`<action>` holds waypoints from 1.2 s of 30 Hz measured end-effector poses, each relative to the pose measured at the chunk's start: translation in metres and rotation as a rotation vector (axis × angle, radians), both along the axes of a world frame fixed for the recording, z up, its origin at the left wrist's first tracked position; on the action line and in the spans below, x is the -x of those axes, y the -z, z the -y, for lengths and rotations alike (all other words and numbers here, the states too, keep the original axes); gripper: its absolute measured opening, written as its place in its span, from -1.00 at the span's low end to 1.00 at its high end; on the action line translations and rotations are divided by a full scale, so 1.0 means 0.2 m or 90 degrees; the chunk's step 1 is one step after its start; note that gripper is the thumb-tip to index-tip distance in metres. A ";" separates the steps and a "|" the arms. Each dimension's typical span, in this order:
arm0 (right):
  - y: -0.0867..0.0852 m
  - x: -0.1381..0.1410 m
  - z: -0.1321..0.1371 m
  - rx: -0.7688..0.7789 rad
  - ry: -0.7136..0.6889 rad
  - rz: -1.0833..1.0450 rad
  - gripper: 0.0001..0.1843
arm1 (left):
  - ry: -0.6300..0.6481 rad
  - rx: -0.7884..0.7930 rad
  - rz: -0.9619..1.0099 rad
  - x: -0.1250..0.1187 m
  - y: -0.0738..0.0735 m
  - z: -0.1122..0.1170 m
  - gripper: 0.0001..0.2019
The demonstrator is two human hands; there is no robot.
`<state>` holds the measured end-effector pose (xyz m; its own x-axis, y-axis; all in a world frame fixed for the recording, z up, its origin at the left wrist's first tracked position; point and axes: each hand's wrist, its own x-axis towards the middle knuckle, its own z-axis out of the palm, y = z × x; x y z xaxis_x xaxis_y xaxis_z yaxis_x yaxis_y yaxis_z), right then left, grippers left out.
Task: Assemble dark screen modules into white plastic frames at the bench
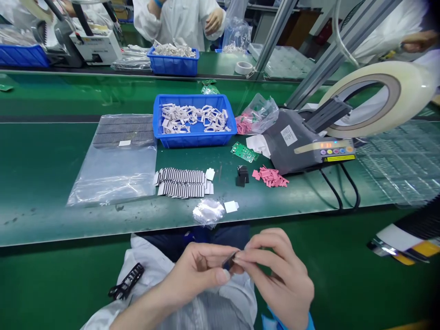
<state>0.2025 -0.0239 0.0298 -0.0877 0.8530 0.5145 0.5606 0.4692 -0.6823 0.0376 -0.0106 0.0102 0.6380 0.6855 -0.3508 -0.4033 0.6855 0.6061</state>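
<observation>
Two bare hands meet above the lap, well below the single blue plastic crate on the green bench. The left hand comes in from the lower left with its wrist low and its fingers curled, pinching one small dark flat piece between thumb and forefinger. The right hand, with a blue cuff at its wrist, is almost closed and grips the same piece from the other side with its fingertips. The piece sits between the two hands and is too small to make out in detail. One black plastic comb-shaped frame lies on the white-clad lap, apart from the left hand.

The crate holds many pale pink-white parts, too tangled to count. Below it lie two rows of black-and-white striped strips and one crumpled clear plastic film. To its left is one clear plastic bag holding dark strips. To its right are one green circuit board, one small black block, one loose pile of pink pads and one grey tape dispenser carrying a large translucent tape roll. Beyond it, a co-worker in a white coat stands across the bench.
</observation>
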 end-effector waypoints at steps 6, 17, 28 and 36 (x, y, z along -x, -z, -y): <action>0.00 0.00 -0.01 -0.006 -0.010 -0.007 -0.80 | 0.008 -0.016 -0.002 0.01 -0.02 0.00 -0.65; -0.03 0.00 -0.02 -0.038 -0.050 -0.007 -0.79 | 0.004 -0.094 0.040 0.03 0.02 0.03 -0.69; 0.00 0.01 -0.04 -0.022 -0.085 -0.049 -0.86 | -0.021 -0.137 -0.040 0.04 -0.01 0.03 -0.67; 0.02 0.00 -0.04 -0.046 -0.073 -0.040 -0.87 | -0.009 -0.158 -0.090 0.05 -0.01 0.03 -0.68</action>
<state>0.2021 -0.0160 0.0263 -0.1484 0.7998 0.5817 0.4578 0.5769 -0.6765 0.0272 -0.0165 0.0125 0.5850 0.7697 -0.2555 -0.3112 0.5040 0.8057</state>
